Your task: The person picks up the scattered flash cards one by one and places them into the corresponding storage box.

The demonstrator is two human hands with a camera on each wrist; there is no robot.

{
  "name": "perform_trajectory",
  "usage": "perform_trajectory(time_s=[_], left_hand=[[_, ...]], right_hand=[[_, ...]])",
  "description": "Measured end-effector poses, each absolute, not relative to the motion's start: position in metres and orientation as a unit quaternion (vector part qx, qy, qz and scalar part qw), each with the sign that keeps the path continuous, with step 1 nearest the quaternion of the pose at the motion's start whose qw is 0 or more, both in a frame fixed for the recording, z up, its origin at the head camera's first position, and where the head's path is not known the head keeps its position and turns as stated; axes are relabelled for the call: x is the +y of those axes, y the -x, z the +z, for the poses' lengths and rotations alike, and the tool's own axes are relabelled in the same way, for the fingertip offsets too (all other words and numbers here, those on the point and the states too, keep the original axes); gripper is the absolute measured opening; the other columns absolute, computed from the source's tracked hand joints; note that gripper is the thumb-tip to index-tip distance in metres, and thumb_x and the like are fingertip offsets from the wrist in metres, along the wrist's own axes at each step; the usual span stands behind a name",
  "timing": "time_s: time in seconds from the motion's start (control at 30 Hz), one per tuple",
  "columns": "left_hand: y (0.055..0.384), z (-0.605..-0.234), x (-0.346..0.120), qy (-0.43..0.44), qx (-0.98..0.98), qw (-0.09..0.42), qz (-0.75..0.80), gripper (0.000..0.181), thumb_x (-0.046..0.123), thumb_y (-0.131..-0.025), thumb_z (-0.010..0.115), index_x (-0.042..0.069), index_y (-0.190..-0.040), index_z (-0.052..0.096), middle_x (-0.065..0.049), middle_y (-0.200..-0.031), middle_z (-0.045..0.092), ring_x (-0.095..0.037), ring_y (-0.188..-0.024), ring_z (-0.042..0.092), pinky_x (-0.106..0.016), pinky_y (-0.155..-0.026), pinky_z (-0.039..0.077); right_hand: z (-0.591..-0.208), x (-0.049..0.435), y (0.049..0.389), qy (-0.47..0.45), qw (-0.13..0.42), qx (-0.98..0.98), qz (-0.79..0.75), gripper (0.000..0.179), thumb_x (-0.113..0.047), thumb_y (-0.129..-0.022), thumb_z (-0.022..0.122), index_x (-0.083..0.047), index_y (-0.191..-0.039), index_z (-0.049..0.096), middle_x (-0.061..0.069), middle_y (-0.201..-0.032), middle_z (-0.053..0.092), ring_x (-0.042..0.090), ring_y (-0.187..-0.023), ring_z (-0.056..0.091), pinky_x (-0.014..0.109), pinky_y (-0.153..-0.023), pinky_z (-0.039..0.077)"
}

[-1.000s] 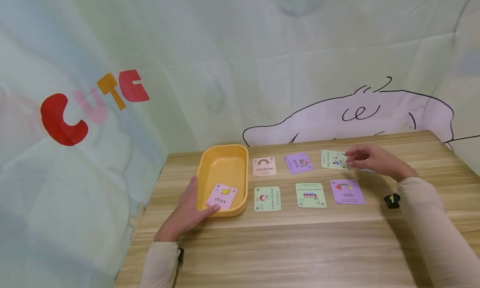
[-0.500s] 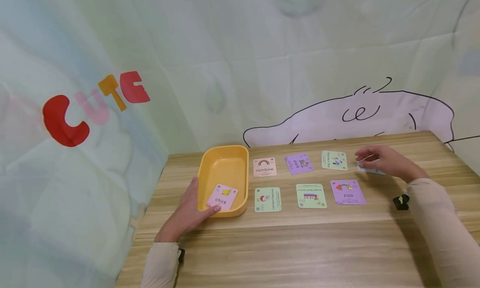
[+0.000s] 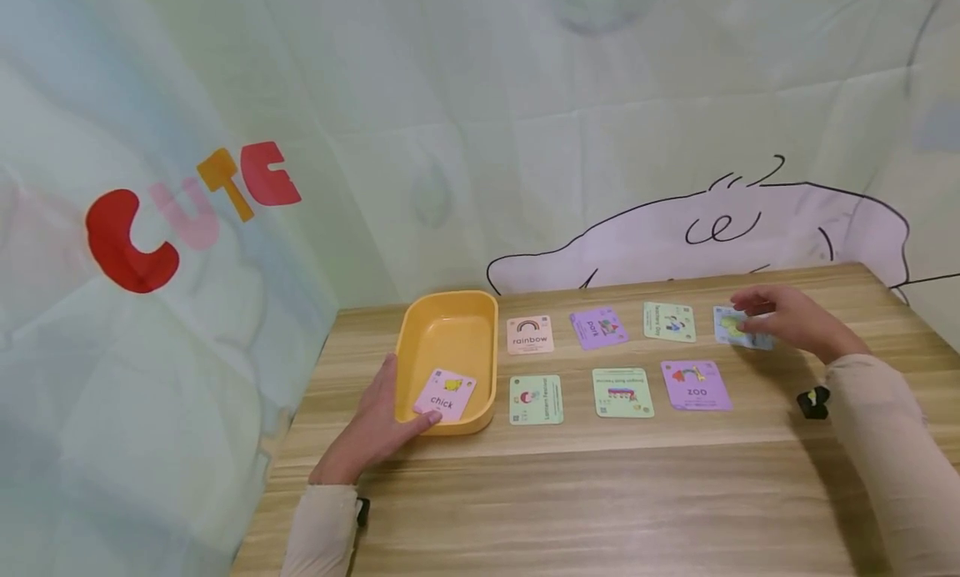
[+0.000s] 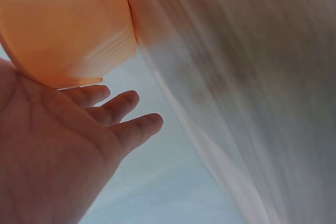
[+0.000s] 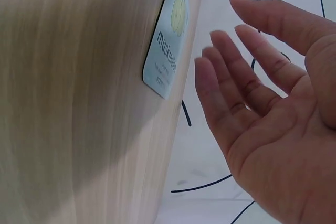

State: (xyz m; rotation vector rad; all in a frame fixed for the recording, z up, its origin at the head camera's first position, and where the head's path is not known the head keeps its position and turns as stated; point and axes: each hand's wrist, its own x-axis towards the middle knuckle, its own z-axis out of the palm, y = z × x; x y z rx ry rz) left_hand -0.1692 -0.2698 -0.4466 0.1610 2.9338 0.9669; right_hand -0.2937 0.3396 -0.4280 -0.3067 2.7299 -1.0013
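Note:
My left hand [image 3: 372,427] rests against the near left corner of a yellow tray [image 3: 493,343], thumb over the near rim and fingers along the outer side. In the left wrist view, several fingers stretch out loosely past the tray wall [image 4: 68,30]. A pink "chick" card [image 3: 444,394] leans inside the tray near the thumb. At the far right my right hand [image 3: 798,320] hovers beside a pale blue card [image 3: 727,327], overlapping its right part. The right wrist view shows that "muskmelon" card [image 5: 167,45] on the table, apart from the relaxed, empty fingers.
On the wooden table [image 3: 570,502], a back row has rainbow [image 3: 529,335], park [image 3: 598,328] and Teachers' Day [image 3: 670,323] cards. In front lie Lantern Festival [image 3: 536,399], Dragon Boat Festival [image 3: 623,392] and zoo [image 3: 695,385] cards. A printed curtain [image 3: 450,143] hangs behind.
My right hand has moved right, from the Teachers' Day card to the muskmelon card, uncovering more of both. The left hand and the tray stay put.

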Motion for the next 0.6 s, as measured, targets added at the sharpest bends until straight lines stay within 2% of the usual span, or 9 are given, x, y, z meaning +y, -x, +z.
perform_trajectory(time_s=[0.17, 0.33, 0.47, 0.6], left_hand=[[0.169, -0.446, -0.270, -0.048, 0.948, 0.030, 0.313, 0.119, 0.056, -0.084, 0.075, 0.008, -0.162, -0.001, -0.017, -0.168, 0.012, -0.037, -0.150, 0.021, -0.060, -0.120, 0.020], [0.168, -0.444, -0.271, -0.051, 0.947, 0.028, 0.315, 0.119, 0.055, -0.085, 0.075, 0.007, -0.162, -0.002, -0.017, -0.167, 0.013, -0.036, -0.149, 0.022, -0.060, -0.119, 0.021], [0.169, -0.443, -0.270, -0.057, 0.945, 0.018, 0.321, 0.115, 0.052, -0.084, 0.078, 0.009, -0.162, 0.006, -0.016, -0.160, 0.028, -0.034, -0.140, 0.033, -0.058, -0.117, 0.027], [0.170, -0.445, -0.269, -0.060, 0.943, 0.012, 0.326, 0.113, 0.051, -0.082, 0.079, 0.010, -0.161, 0.010, -0.014, -0.155, 0.034, -0.032, -0.136, 0.037, -0.057, -0.115, 0.030]], right_hand=[[-0.427, 0.343, 0.296, 0.081, 0.112, 0.932, -0.336, 0.060, -0.016, -0.095, 0.070, 0.008, -0.144, 0.044, 0.034, -0.146, 0.043, 0.054, -0.136, 0.034, 0.070, -0.110, 0.026], [-0.431, 0.345, 0.300, 0.071, 0.116, 0.933, -0.334, 0.066, -0.019, -0.094, 0.071, 0.006, -0.146, 0.041, 0.036, -0.151, 0.034, 0.058, -0.139, 0.025, 0.073, -0.109, 0.022], [-0.433, 0.346, 0.301, 0.068, 0.125, 0.931, -0.336, 0.073, -0.020, -0.091, 0.075, 0.007, -0.149, 0.037, 0.039, -0.154, 0.024, 0.061, -0.140, 0.020, 0.075, -0.108, 0.020], [-0.438, 0.346, 0.304, 0.077, 0.123, 0.938, -0.314, 0.079, -0.019, -0.088, 0.079, 0.011, -0.147, 0.036, 0.043, -0.151, 0.026, 0.062, -0.136, 0.027, 0.074, -0.108, 0.022]])
